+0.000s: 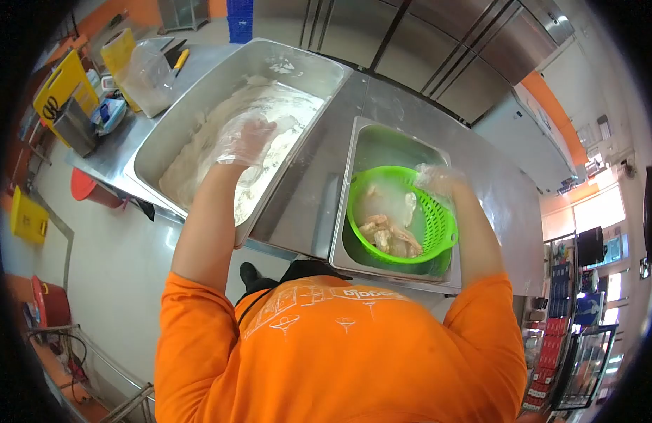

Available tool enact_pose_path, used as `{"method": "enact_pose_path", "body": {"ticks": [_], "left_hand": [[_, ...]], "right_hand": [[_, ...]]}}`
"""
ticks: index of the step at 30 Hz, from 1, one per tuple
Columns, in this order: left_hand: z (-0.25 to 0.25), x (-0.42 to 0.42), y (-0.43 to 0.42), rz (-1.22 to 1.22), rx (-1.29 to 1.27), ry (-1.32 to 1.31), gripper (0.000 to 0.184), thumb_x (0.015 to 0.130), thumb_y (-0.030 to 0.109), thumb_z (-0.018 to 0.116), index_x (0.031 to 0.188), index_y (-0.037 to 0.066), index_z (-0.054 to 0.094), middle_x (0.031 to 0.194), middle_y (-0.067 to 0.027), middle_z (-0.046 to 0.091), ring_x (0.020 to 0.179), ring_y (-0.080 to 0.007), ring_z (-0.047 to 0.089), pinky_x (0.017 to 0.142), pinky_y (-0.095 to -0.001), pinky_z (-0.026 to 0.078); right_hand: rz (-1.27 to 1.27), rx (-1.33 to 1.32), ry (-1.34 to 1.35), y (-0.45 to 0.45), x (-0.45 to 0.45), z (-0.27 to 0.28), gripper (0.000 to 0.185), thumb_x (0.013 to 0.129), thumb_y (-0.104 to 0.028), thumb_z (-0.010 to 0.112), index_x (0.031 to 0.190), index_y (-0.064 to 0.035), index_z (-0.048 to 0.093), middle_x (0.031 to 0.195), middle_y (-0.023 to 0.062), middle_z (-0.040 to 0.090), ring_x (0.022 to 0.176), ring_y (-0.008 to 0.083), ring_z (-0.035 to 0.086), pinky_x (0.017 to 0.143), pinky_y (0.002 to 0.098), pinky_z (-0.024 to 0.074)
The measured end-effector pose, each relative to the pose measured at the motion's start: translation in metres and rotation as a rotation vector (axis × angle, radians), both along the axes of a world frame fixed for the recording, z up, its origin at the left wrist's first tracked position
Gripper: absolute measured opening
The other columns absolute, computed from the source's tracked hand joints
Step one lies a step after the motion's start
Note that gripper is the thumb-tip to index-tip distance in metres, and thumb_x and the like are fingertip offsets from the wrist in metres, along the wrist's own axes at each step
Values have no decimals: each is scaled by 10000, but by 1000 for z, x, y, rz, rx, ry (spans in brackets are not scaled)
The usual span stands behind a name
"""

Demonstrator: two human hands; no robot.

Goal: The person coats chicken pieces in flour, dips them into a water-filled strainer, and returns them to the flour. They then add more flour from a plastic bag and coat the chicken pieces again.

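Note:
My left hand (247, 141), in a clear plastic glove, is over the white flour (206, 151) in a large, deep steel tub (146, 166). Its fingers blend with the glove and the flour, so their pose is unclear. My right hand (438, 179), gloved too and somewhat blurred, grips the far right rim of a bright green colander (438, 224). Inside the colander lie several pale pieces of raw meat (389, 236), perhaps chicken. The colander sits within a smaller steel pan (343, 204) with cloudy liquid around it.
Both containers stand on a steel table (308, 169). At the far left are a clear plastic bag (148, 77), a yellow-handled knife (181, 60), a steel canister (76, 127) and a yellow board (66, 92). A red bucket (93, 189) stands below. Steel cabinets (403, 53) line the back.

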State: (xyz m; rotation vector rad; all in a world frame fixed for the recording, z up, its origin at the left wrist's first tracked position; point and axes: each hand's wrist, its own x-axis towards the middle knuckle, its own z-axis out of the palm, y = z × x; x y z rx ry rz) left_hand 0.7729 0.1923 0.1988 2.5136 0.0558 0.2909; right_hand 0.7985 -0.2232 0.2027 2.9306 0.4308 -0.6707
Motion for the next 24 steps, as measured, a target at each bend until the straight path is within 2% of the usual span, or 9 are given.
{"method": "enact_pose_path", "body": {"ticks": [7, 10, 13, 15, 17, 18, 21, 23, 24], "left_hand": [[-10, 8, -2, -46, 22, -25, 373, 805, 378, 576, 783, 8, 619, 812, -217, 588, 784, -372, 554, 706, -423, 421], [-10, 8, -8, -248, 266, -150, 430, 820, 425, 543, 730, 14, 633, 736, -209, 588, 719, -378, 553, 673, -419, 425], [28, -9, -51, -261, 51, 97, 517, 814, 503, 519, 706, 12, 638, 700, -210, 588, 671, -363, 558, 649, -412, 431], [43, -10, -86, -350, 86, 156, 590, 781, 572, 519, 732, -3, 641, 728, -217, 600, 669, -338, 565, 647, -400, 436], [65, -9, -124, -451, 255, 266, 659, 749, 623, 501, 834, -15, 647, 847, -231, 613, 796, -342, 593, 735, -392, 455], [73, -7, -136, -498, 341, 320, 704, 732, 648, 491, 885, -20, 650, 906, -238, 620, 860, -345, 607, 780, -389, 465], [14, 39, -163, -599, 338, 272, 633, 753, 580, 499, 920, -11, 652, 940, -243, 616, 908, -352, 601, 783, -389, 465], [29, 25, -172, -568, 376, 334, 542, 769, 510, 511, 944, 18, 656, 966, -244, 609, 938, -349, 593, 803, -391, 464], [8, 37, -171, -600, 412, 311, 503, 783, 479, 512, 960, 30, 653, 976, -236, 610, 947, -348, 589, 809, -391, 464]], "right_hand": [[-311, 348, -310, -16, -39, -17, 501, 840, -423, 512, 1200, -76, 492, 1165, 174, 553, 1092, 325, 514, 930, 389, 390], [-344, 395, -375, -23, -43, -30, 474, 839, -422, 518, 1153, -67, 506, 1123, 183, 569, 1047, 341, 537, 900, 403, 404], [-470, 474, -437, -10, -59, -17, 450, 841, -419, 516, 1122, -67, 515, 1107, 187, 573, 1026, 348, 546, 884, 404, 412], [-498, 526, -441, -9, -67, -16, 443, 843, -417, 511, 1117, -68, 517, 1109, 187, 571, 1029, 347, 543, 883, 403, 411], [-416, 557, -415, -24, -56, -32, 444, 847, -417, 504, 1121, -68, 516, 1114, 188, 568, 1041, 345, 537, 887, 403, 405], [-376, 531, -448, -26, -55, -37, 435, 855, -406, 494, 1114, -57, 515, 1112, 188, 570, 1040, 344, 538, 887, 401, 406], [-342, 460, -472, -16, -53, -38, 405, 869, -362, 474, 1091, -26, 518, 1089, 188, 578, 1023, 332, 550, 872, 389, 420], [-432, 449, -386, -6, -60, -23, 374, 866, -317, 470, 1072, -11, 529, 1054, 189, 588, 992, 312, 570, 846, 371, 447], [-213, 145, -434, -10, -54, -33, 346, 853, -284, 478, 1059, -13, 537, 1029, 180, 593, 973, 296, 579, 825, 363, 461]]}}
